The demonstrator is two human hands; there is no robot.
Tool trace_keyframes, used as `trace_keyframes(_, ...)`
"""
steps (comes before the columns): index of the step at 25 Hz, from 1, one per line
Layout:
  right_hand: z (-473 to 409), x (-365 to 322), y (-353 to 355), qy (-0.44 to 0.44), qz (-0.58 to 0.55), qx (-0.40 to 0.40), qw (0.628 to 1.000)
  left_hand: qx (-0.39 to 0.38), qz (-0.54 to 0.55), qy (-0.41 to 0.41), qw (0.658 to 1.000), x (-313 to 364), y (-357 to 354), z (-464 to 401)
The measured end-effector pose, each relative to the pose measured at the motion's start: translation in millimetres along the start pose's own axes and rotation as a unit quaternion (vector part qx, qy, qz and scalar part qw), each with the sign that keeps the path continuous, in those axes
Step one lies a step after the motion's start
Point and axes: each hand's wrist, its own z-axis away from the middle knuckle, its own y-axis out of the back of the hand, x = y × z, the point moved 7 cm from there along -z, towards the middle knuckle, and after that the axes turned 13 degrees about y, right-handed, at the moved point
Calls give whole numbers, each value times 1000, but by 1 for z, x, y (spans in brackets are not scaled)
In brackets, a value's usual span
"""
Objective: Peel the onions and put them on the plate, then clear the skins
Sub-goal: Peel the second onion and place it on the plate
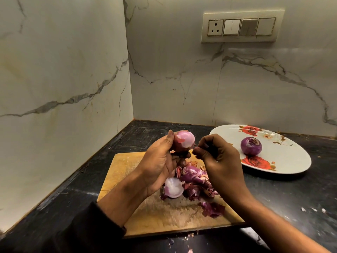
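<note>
My left hand [160, 161] grips a partly peeled pink onion [184, 141] above the wooden cutting board [124, 167]. My right hand [217, 157] is beside it with curled fingers, fingertips pinching at the onion's right side; what they hold is too small to tell. A pile of purple onion skins [195, 181] lies on the board, with a pale rounded onion piece [173, 188] at its left. One peeled purple onion [251, 146] sits on the white rose-patterned plate [284, 161] at the right.
The black countertop [291, 198] meets marble walls at the left and back, forming a corner. A switch panel [240, 27] is on the back wall. Small skin scraps [184, 238] lie on the counter in front of the board.
</note>
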Motion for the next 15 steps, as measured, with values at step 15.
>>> trace_keyframes(15,2,10,-12,-100,-80,-118,985,35,-122,-81,989,11,3,2)
